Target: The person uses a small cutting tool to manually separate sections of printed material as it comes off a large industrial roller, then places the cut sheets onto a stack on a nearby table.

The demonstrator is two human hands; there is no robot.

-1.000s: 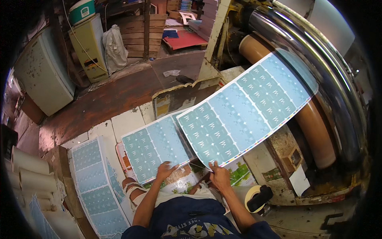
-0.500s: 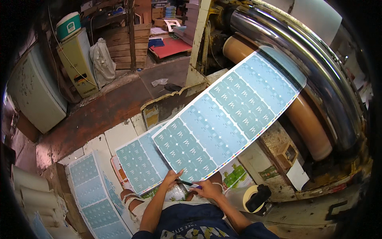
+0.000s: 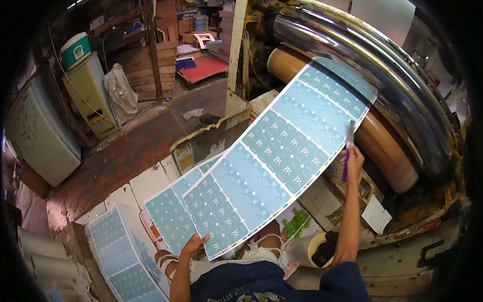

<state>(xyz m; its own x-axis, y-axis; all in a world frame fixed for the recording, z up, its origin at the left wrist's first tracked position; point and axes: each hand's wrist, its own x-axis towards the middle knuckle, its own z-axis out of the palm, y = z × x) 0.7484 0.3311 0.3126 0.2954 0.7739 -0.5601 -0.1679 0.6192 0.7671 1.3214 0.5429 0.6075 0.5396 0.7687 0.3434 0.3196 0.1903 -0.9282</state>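
A long printed sheet (image 3: pixel 282 146) in teal and pale blue panels slopes from the metal roller (image 3: pixel 352 50) down toward my lap. My left hand (image 3: pixel 195 243) grips its near lower corner, fingers closed on the edge. Far up along the sheet's right edge, my right hand (image 3: pixel 353 160) is closed around a purple-handled cutter knife (image 3: pixel 345 170). Its grey end points up over the sheet's edge, near a dark band across the sheet below the roller. Whether the blade touches the sheet I cannot tell. Another printed sheet (image 3: pixel 168 221) lies beneath, to the left.
An orange-brown roller (image 3: pixel 387 156) runs under the sheet. A stack of printed sheets (image 3: pixel 113 251) lies at lower left, beside pale rolls (image 3: pixel 43 246). Near my right side stands a film roll (image 3: pixel 307 246) with a black object on it. A worn metal panel (image 3: pixel 201 138) borders the machine.
My right hand has moved from beside my left hand up to the sheet's far right edge with the knife. The sheet has advanced toward me; my left hand has shifted slightly down and left.
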